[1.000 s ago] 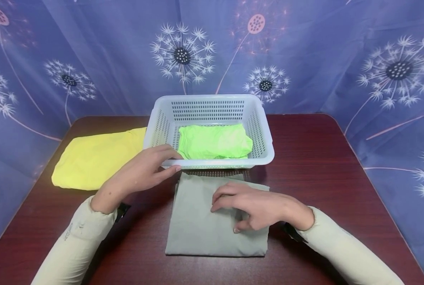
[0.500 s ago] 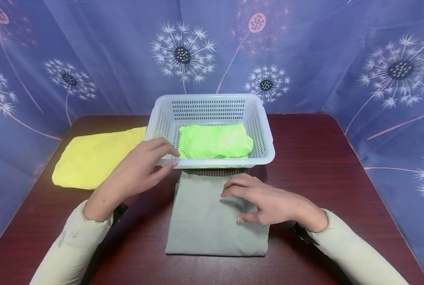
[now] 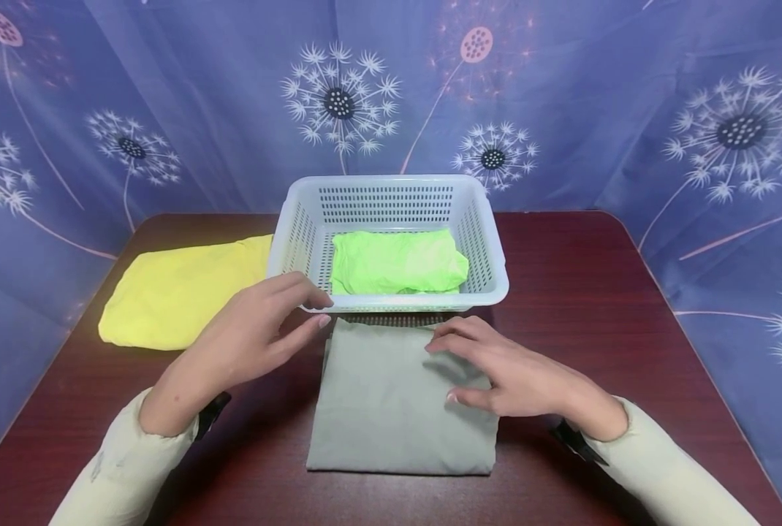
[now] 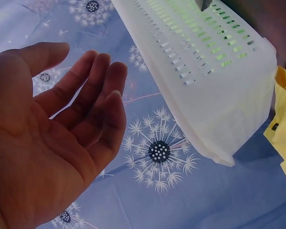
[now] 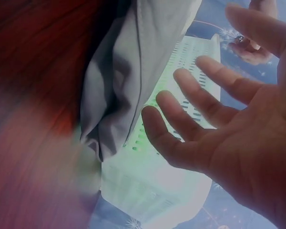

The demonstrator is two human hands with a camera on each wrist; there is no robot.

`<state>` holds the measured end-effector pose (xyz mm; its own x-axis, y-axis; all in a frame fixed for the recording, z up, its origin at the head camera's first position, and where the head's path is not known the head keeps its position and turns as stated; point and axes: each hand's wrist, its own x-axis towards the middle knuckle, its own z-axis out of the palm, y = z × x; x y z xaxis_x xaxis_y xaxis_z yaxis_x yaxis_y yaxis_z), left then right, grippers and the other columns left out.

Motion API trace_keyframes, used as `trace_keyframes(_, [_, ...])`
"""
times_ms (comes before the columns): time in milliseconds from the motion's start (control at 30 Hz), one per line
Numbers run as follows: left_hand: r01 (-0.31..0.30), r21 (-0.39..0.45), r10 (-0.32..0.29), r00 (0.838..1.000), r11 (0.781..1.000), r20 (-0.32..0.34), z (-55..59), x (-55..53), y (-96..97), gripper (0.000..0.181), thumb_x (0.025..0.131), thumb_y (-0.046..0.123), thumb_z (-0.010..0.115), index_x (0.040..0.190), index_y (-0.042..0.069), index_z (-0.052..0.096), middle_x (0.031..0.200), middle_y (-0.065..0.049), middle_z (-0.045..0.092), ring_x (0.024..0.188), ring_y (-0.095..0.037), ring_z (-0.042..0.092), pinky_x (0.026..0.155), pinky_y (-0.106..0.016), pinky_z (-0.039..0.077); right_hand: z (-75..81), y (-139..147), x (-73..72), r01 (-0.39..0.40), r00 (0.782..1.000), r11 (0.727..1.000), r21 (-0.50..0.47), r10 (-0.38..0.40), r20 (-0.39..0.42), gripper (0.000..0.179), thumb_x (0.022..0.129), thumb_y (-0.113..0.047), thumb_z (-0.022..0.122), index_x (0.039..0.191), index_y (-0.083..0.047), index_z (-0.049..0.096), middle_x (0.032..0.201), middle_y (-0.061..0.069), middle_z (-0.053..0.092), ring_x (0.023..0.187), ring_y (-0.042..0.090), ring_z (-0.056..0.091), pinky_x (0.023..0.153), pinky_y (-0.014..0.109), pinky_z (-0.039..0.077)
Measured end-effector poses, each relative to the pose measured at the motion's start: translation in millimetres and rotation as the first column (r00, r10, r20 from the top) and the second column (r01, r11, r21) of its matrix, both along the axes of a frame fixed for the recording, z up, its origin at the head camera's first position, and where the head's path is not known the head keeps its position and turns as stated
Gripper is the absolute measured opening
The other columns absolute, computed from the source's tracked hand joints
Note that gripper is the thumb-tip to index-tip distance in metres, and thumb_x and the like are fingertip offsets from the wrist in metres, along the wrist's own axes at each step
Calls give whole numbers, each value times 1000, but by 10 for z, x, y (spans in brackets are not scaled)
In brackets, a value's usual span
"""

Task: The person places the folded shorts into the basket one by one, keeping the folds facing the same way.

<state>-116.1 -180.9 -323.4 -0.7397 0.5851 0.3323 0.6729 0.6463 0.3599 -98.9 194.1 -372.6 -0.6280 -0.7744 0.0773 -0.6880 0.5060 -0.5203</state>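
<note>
A folded grey cloth [image 3: 384, 409] lies flat on the table in front of a white plastic basket [image 3: 424, 300]. Inside the basket is a folded bright green cloth [image 3: 397, 261]. My right hand [image 3: 512, 372] hovers over the right side of the grey cloth, its fingers loosely bent and holding nothing. Near the basket's front left corner is my left hand [image 3: 253, 332], thumb and fingers apart. The left wrist view shows that palm with nothing in it and a gap between the fingers [image 4: 109, 105] and the basket.
A folded yellow cloth [image 3: 180, 292] lies on the table left of the basket, partly behind my left arm. The dark red wooden table [image 3: 575, 292] reaches back to a blue curtain [image 3: 233, 88] with dandelion prints.
My right hand has moved right and slightly away across the grey cloth. My left hand has drawn back a little from the basket rim. The cloths and basket stay in place.
</note>
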Motion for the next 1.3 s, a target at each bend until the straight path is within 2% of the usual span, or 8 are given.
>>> trace_keyframes(167, [-1,12,1,1000,1000,6,-1,59,4,12,100,24,75,111,22,73,104,9,68,89,-6,60,83,-34,56,6,51,18,58,998,998,6,-58,-15,59,90,-30,86,142,-16,61,144,-6,51,133,12,44,103,37,49])
trace_keyframes(333, [9,30,-10,999,1000,47,-22,114,-2,14,99,26,76,111,21,73,105,13,67,93,-7,63,86,-34,57,-9,93,28,117,993,993,21,-116,-13,65,89,-28,87,145,-12,59,139,-4,52,121,10,46,95,35,50])
trace_keyframes(500, [-6,33,3,996,999,91,-55,150,-10,18,98,29,78,113,21,72,107,11,70,96,-7,65,88,-35,58,-21,118,32,183,983,982,37,-183,-6,68,89,-27,87,147,-10,57,139,0,51,121,15,48,96,39,51])
trace_keyframes(700, [-20,10,18,988,1000,153,-120,182,-12,21,98,33,78,114,22,72,107,10,71,94,-5,64,85,-33,58,-17,134,39,266,964,962,55,-266,-1,66,90,-26,85,147,-9,55,142,6,53,130,27,51,104,51,51])
trace_keyframes(900, [-46,-13,48,979,999,200,-194,188,-13,25,97,35,79,115,18,74,107,10,72,90,-5,64,81,-31,57,11,154,68,340,937,935,104,-346,47,64,92,-32,84,146,-10,56,133,6,56,122,27,54,96,50,53])
trace_keyframes(1133, [-90,-57,103,951,994,293,-290,201,-39,32,97,36,80,119,14,72,111,5,72,93,-7,69,82,-33,60,13,185,60,402,903,903,149,-418,97,66,91,-35,83,144,-5,57,134,11,60,116,26,59,97,51,52])
trace_keyframes(1300, [-126,-89,149,925,988,349,-351,197,-52,40,96,41,80,123,13,70,111,3,71,94,-10,69,83,-35,59,16,195,30,437,866,870,227,-475,155,75,91,-42,83,146,0,54,131,16,61,104,23,61,88,47,54])
